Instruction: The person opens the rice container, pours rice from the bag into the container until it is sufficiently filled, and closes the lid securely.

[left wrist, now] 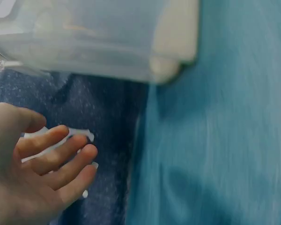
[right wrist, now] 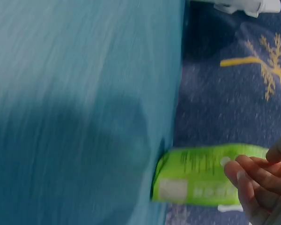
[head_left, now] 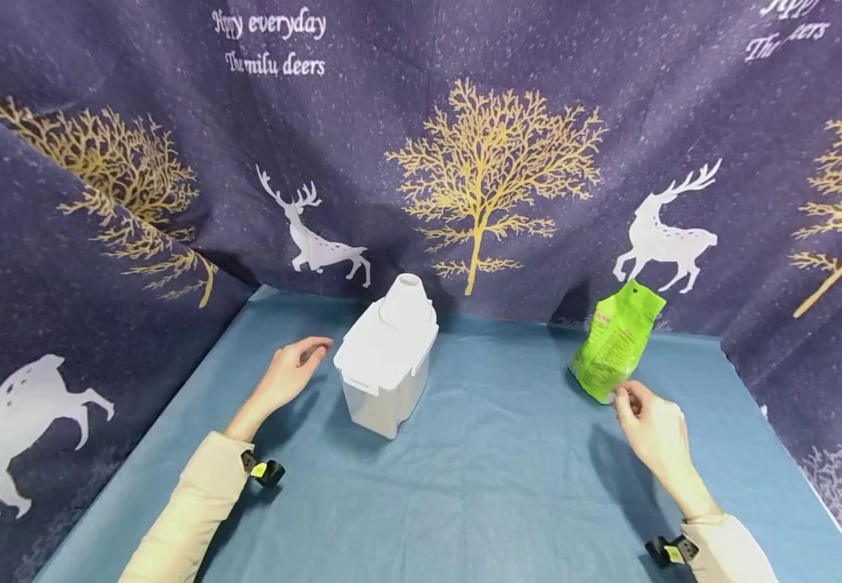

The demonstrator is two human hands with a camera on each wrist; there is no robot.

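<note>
1. i see my left hand (head_left: 291, 374) hovering just left of the white translucent plastic container with a spout lid (head_left: 388, 360), fingers loosely spread and gripping nothing; the wrist view shows those fingers (left wrist: 56, 159) apart, with the container (left wrist: 93, 37) above them in the frame and not touching.
2. the container stands upright on the teal cloth-covered table (head_left: 494, 478), left of centre and near the back edge.
3. my right hand (head_left: 650, 429) is at the lower corner of the bright green plastic pouch (head_left: 616, 342), fingers curled toward it; the fingertips (right wrist: 246, 176) sit right at the pouch (right wrist: 201, 173), but i cannot tell whether they actually pinch it.
4. the pouch stands tilted at the right rear of the table, well apart from the container.
5. a dark blue curtain printed with gold trees and white deer (head_left: 486, 162) hangs behind and at both sides.
</note>
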